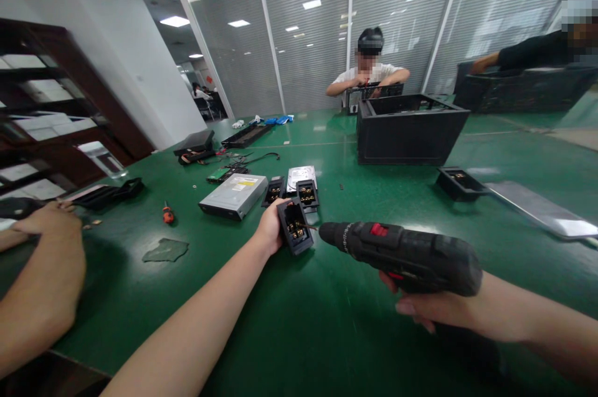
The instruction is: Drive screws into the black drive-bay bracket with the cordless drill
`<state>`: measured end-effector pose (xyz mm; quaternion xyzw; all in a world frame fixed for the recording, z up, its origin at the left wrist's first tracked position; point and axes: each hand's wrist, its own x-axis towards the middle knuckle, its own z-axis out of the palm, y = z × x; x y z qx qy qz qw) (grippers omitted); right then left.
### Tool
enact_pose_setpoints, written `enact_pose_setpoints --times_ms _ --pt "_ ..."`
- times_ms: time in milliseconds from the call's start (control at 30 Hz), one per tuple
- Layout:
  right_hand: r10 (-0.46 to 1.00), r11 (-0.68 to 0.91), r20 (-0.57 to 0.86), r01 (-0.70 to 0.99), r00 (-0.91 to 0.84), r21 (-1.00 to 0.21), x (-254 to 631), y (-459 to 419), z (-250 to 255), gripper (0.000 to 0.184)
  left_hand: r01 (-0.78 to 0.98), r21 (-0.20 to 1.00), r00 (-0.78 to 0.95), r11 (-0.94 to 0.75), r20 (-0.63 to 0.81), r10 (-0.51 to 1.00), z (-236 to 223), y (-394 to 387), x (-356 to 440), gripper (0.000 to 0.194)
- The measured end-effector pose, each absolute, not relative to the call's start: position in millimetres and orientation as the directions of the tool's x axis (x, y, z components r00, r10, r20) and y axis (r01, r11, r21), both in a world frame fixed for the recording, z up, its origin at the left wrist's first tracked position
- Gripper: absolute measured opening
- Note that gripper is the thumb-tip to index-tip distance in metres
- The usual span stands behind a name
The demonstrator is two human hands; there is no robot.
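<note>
My left hand is closed around a small black plastic socket box, tilted so that its open side with brass terminals faces right. My right hand grips the handle of a black cordless drill with red switches. The drill points left, and its thin bit reaches to the opening of the box; whether the tip touches a terminal I cannot tell. Just beyond my left hand lie two similar socket boxes, one on the left and one on the right, in front of a hard drive.
A silver optical drive and an orange screwdriver lie on the green table. A large black computer case stands at the back right. Another socket box sits far right. A co-worker's arm rests at left; others work opposite.
</note>
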<state>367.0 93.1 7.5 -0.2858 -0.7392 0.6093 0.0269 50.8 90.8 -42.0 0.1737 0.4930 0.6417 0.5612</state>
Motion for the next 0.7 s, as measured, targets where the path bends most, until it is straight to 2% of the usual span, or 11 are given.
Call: enact_pose_setpoints --times_ms 433,700 --pt "0.444 0.144 -0.291 0.388 -0.848 -0.910 366.0 91.8 16.7 0.020 -0.556 0.823 -0.323 0.118 -0.344 0.881 -40.2 90.5 51.2 0.020" --pt "0.409 0.072 -0.213 0.264 -0.887 -0.962 360.9 95.4 11.9 0.017 -0.479 0.874 -0.424 0.080 -0.310 0.851 -33.4 89.7 52.9 0.014"
